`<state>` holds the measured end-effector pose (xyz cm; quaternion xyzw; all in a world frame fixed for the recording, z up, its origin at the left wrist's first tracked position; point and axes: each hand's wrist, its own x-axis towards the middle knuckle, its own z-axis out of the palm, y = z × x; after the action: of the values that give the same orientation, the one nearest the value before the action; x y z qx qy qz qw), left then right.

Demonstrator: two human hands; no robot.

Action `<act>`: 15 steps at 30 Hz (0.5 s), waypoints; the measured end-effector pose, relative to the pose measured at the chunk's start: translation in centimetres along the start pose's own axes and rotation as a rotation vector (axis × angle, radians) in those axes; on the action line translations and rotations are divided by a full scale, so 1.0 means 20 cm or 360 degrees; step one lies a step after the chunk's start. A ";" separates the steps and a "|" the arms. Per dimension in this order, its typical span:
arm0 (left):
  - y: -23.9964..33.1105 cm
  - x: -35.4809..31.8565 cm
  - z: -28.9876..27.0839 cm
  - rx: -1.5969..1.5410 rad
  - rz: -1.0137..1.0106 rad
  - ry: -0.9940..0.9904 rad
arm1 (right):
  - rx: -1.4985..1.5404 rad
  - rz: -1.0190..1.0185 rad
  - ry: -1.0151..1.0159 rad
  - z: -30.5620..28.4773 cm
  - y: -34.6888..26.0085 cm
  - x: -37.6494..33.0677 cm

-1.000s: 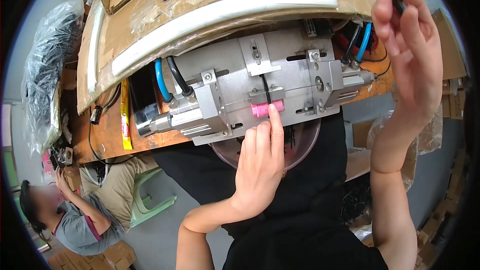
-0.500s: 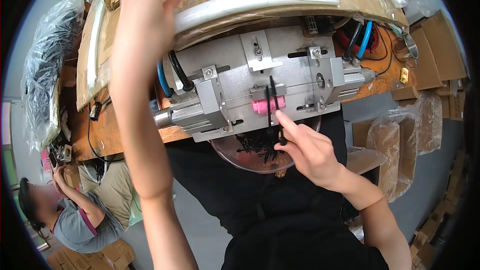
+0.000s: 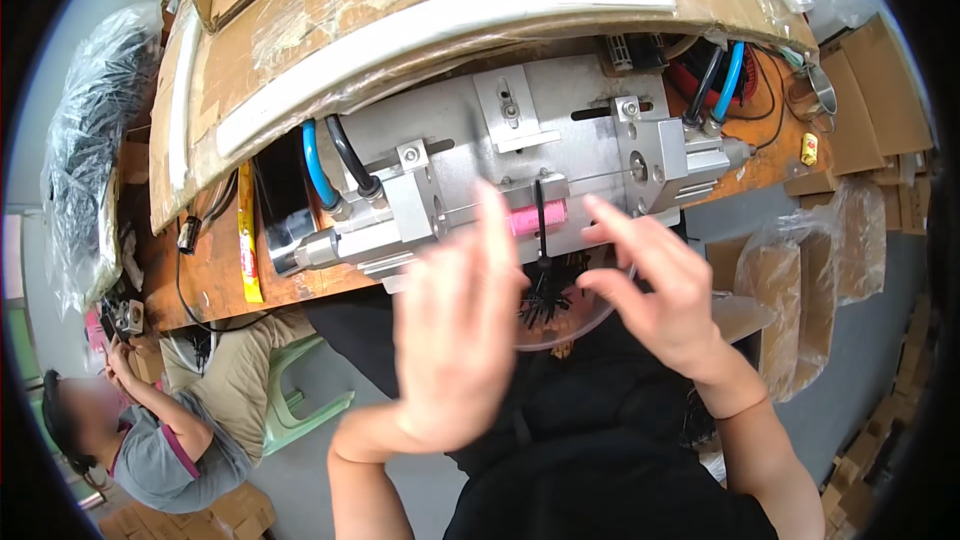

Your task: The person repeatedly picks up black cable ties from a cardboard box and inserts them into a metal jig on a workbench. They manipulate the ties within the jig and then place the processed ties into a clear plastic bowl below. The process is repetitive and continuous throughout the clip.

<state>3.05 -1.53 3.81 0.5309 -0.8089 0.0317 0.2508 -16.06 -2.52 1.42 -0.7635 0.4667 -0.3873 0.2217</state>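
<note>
My right grip [image 3: 655, 290] is released, thumb and index apart. My left grip [image 3: 455, 325] is blurred, can't tell if holding. Black rod [image 3: 541, 220] lies across pink block [image 3: 525, 219] on metal fixture [image 3: 590, 152], 10 o'clock from my right.

1. Yellow stick packet [image 3: 248, 230], left of the metal machine [image 3: 590, 153]: reddish printing towards its lower end, too small to read.
2. Small yellow packet [image 3: 809, 149], right of the metal machine: a red marking, likewise unreadable.
3. No words or numbers are legible.
</note>
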 end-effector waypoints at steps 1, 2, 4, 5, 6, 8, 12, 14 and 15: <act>0.04 -0.07 0.05 0.0055 0.0032 -0.0062 | 0.0000 0.0077 0.0076 -0.01 -0.01 0.00; 0.08 -0.11 0.09 0.0106 0.0069 -0.0121 | 0.0000 0.0138 0.0088 -0.04 -0.01 0.00; 0.12 -0.13 0.16 0.0099 0.0019 -0.0211 | 0.0107 0.0215 0.0150 -0.06 -0.01 0.00; 0.13 -0.12 0.18 0.0073 -0.0010 -0.0269 | 0.0150 0.0178 0.0190 -0.07 0.00 0.00; 0.13 -0.11 0.20 0.0096 -0.0003 -0.0256 | 0.0165 0.0216 0.0171 -0.09 0.00 -0.01; 0.13 -0.08 0.22 0.0146 0.0012 -0.0226 | 0.0198 0.0286 0.0135 -0.12 -0.02 -0.02; 0.12 -0.06 0.20 0.0066 0.0000 -0.0321 | 0.0225 0.0299 0.0165 -0.15 -0.02 -0.01; 0.11 -0.04 0.17 0.0044 -0.0009 -0.0365 | 0.0100 0.0170 0.0208 -0.17 -0.02 0.04; 0.10 -0.01 0.14 0.0016 0.0035 -0.0360 | 0.0037 0.0102 0.0232 -0.19 -0.02 0.08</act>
<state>0.37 -1.45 1.80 0.5234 -0.8376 -0.0216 0.1549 -18.38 -3.64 4.59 -0.7153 0.5013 -0.4399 0.2085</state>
